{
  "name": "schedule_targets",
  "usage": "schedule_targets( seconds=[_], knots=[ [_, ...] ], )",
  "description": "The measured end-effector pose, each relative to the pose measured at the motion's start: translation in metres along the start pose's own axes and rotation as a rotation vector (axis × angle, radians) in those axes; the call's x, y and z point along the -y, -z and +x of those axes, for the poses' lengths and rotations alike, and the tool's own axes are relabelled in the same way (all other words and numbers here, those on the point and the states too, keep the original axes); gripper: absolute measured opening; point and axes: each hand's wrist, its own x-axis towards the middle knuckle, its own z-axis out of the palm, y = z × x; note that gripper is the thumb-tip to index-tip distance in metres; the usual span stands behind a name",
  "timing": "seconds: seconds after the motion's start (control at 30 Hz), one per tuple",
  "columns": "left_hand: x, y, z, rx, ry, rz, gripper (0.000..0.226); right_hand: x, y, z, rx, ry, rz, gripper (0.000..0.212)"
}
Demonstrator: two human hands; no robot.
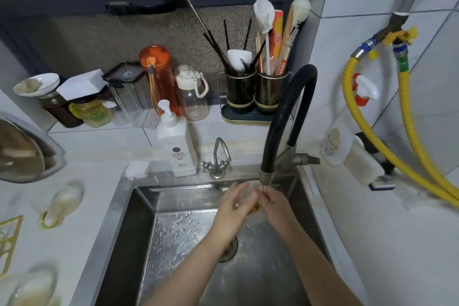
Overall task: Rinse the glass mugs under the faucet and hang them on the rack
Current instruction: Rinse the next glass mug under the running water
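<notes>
Both the left hand (232,202) and right hand (273,200) clasp a blurred glass mug (249,202) under the faucet (267,177), orientation unclear

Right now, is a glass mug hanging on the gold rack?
No: the gold rack is bare, and a mug lies on the counter beside it.

Home kitchen: sink (129,206), faucet (285,119) (utensil holders (255,92) nr window).

Soft, even light; blurred, wide-angle-bent edges.
</notes>
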Motion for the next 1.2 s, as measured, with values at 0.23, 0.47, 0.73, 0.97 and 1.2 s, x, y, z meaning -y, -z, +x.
schedule_targets(
  seconds=[0.23, 0.47, 0.73, 0.97, 1.2],
  knots=[
    [0.01, 0.007, -0.003, -0.076, -0.137, -0.08, 0.025, 0.004, 0.002, -0.003, 0.096, 0.018, -0.039, 0.028],
    [-0.005, -0.007, 0.014, -0.136, 0.015, -0.156, 0.048, 0.0, 0.009, -0.012, 0.151, 0.204, -0.349, 0.021],
    [-0.003, -0.022, 0.021, -0.155, 0.094, -0.091, 0.057, -0.001, 0.02, -0.011, 0.295, 0.424, -0.834, 0.043],
    [0.003, -0.013, 0.023, -0.104, 0.06, -0.08, 0.061, -0.02, 0.014, -0.007, 0.369, 0.292, -0.931, 0.038],
    [0.003, -0.006, 0.032, -0.098, 0.074, 0.001, 0.043, -0.007, 0.012, -0.004, 0.439, 0.297, -0.817, 0.033]
  ],
)
